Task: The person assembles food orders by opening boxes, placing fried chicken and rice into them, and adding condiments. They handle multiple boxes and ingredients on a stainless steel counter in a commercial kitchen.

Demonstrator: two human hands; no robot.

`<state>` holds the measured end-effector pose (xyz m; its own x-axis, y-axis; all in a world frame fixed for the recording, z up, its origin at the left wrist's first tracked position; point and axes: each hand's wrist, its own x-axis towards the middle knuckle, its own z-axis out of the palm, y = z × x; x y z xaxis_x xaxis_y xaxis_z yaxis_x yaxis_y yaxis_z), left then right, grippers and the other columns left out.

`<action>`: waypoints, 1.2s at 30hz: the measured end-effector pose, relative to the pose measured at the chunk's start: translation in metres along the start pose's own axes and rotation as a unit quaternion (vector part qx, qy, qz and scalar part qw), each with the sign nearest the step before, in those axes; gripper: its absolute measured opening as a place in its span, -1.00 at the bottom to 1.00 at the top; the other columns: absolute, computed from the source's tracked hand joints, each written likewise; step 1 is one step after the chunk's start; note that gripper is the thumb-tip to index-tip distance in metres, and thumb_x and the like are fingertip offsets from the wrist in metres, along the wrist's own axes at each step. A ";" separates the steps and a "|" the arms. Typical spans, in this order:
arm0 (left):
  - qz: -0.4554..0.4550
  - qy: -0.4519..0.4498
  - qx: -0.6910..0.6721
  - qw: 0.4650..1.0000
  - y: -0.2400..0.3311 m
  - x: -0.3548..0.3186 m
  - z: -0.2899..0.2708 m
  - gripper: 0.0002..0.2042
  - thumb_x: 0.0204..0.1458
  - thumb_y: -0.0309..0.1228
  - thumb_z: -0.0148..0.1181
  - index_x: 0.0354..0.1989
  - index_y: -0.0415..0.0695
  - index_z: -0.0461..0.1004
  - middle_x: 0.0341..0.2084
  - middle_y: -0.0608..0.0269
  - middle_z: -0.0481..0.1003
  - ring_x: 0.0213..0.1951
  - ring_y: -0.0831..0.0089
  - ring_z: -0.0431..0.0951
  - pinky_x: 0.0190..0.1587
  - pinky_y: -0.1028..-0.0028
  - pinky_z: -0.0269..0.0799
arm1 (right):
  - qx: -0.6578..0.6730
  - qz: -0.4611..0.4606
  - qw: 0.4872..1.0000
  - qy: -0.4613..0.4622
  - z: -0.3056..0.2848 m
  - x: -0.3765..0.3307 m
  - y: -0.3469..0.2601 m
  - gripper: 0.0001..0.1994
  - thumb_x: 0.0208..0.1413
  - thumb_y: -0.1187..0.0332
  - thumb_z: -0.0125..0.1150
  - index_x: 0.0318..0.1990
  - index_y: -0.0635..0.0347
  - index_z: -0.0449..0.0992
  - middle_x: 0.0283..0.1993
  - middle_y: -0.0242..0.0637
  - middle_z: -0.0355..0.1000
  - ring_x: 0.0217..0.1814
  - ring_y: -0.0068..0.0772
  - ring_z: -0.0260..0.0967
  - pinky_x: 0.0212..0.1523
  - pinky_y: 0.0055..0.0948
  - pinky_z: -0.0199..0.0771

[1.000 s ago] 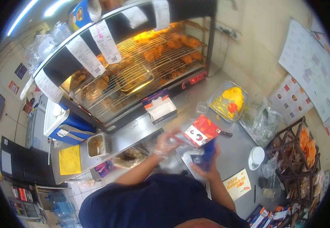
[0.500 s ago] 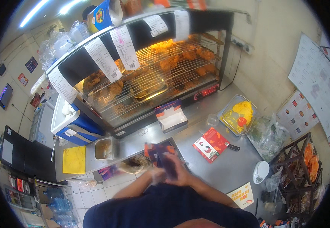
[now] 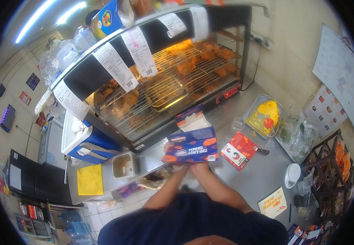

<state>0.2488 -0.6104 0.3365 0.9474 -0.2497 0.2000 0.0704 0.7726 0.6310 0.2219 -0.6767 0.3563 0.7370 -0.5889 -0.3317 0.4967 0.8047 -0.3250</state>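
Observation:
In front of my body I hold a purple cardboard box (image 3: 197,148) with orange patterns, its printed front side facing me. My left hand (image 3: 169,148) is closed on its left end, with fingertips showing along the edge. My right hand (image 3: 200,165) grips it from below; the box covers most of those fingers. Just beyond stands another purple carton (image 3: 193,123), its flap up and its white inside showing. It is partly hidden by the box I hold.
A heated glass cabinet (image 3: 177,87) with fried chicken spans the back, receipts hanging off it. To the right are a red printed card (image 3: 239,151), a knife (image 3: 262,151), a tray of yellow food (image 3: 250,116) and a white scale (image 3: 293,173). A steel pan (image 3: 123,165) and yellow cloth (image 3: 90,180) lie left.
The dark carton blurred between my hands earlier now shows as a box with its printed side toward me. My hands have moved forward and up, and it now overlaps the open carton.

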 end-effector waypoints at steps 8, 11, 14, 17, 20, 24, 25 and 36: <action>0.050 -0.004 -0.036 0.998 -0.002 0.020 0.000 -0.52 0.10 -0.37 0.08 0.21 -0.03 0.15 0.05 0.16 0.29 0.05 0.29 0.36 0.12 0.29 0.31 | -0.242 -0.061 0.965 -0.085 -0.014 0.044 0.018 -0.58 0.26 0.03 -0.23 0.14 0.07 0.21 0.08 -0.27 0.28 0.11 -0.33 0.28 0.10 -0.28 0.37; 0.055 -0.007 -0.042 0.998 0.004 0.024 -0.004 -0.52 0.10 -0.36 0.07 0.21 -0.03 0.15 0.05 0.16 0.28 0.05 0.29 0.35 0.13 0.28 0.29 | -0.288 -0.081 0.946 -0.124 -0.029 0.051 0.028 -0.56 0.25 0.05 -0.17 0.16 0.10 0.19 0.11 -0.25 0.26 0.12 -0.34 0.27 0.10 -0.30 0.38; 0.058 -0.010 -0.051 0.997 0.007 0.031 -0.008 -0.53 0.11 -0.36 0.07 0.21 -0.02 0.15 0.05 0.16 0.27 0.06 0.30 0.34 0.14 0.27 0.28 | -0.319 -0.060 0.931 -0.166 -0.046 0.058 0.024 -0.54 0.23 0.08 -0.12 0.18 0.14 0.16 0.13 -0.24 0.24 0.12 -0.35 0.26 0.09 -0.32 0.38; 0.077 -0.011 -0.051 0.996 0.019 0.040 -0.017 -0.53 0.11 -0.35 0.06 0.21 -0.01 0.15 0.04 0.16 0.27 0.06 0.30 0.33 0.15 0.27 0.27 | -0.235 0.104 0.938 -0.231 -0.043 0.049 -0.002 -0.50 0.23 0.04 -0.14 0.19 0.18 0.16 0.10 -0.21 0.28 0.08 -0.30 0.29 0.07 -0.31 0.38; 0.087 -0.011 -0.056 0.995 0.025 0.046 -0.022 -0.54 0.12 -0.34 0.05 0.20 0.00 0.15 0.04 0.16 0.26 0.06 0.30 0.32 0.16 0.26 0.25 | -0.261 0.099 0.928 -0.245 -0.041 0.029 -0.030 -0.50 0.19 0.13 -0.02 0.17 0.27 0.17 0.02 -0.18 0.36 0.02 -0.28 0.34 0.04 -0.34 0.37; 0.074 0.007 -0.042 0.996 0.025 0.048 -0.024 -0.55 0.12 -0.33 0.04 0.20 0.01 0.14 0.04 0.16 0.25 0.06 0.30 0.31 0.17 0.25 0.24 | -0.595 -0.219 0.734 -0.244 -0.015 0.000 -0.044 -0.50 0.11 0.35 0.15 0.16 0.35 0.16 -0.01 -0.12 0.38 0.01 -0.27 0.35 0.07 -0.38 0.29; 0.047 0.021 -0.022 0.998 0.023 0.044 -0.026 -0.51 0.10 -0.35 0.06 0.22 0.02 0.10 0.05 0.14 0.23 0.06 0.29 0.32 0.15 0.25 0.26 | -0.574 -0.251 0.749 -0.215 -0.015 -0.003 -0.044 -0.50 0.10 0.43 0.16 0.17 0.32 0.15 0.01 -0.08 0.34 0.03 -0.25 0.34 0.07 -0.40 0.30; -0.174 -0.154 0.382 0.894 0.080 -0.035 -0.065 0.04 -0.10 -0.42 0.36 0.37 0.07 -0.43 0.19 0.00 0.18 0.04 0.25 0.38 0.17 0.18 0.21 | -0.794 -0.081 0.521 -0.302 -0.024 0.001 -0.106 -0.56 0.05 0.32 0.07 0.14 0.09 0.28 -0.11 0.06 0.44 -0.05 0.12 0.39 -0.04 -0.18 0.39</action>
<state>0.2417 -0.5019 0.3315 0.7705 -0.6373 0.0138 -0.0004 0.0212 0.9998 0.1588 -0.7643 0.3692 0.9926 -0.1217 -0.0021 -0.0766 -0.6105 -0.7883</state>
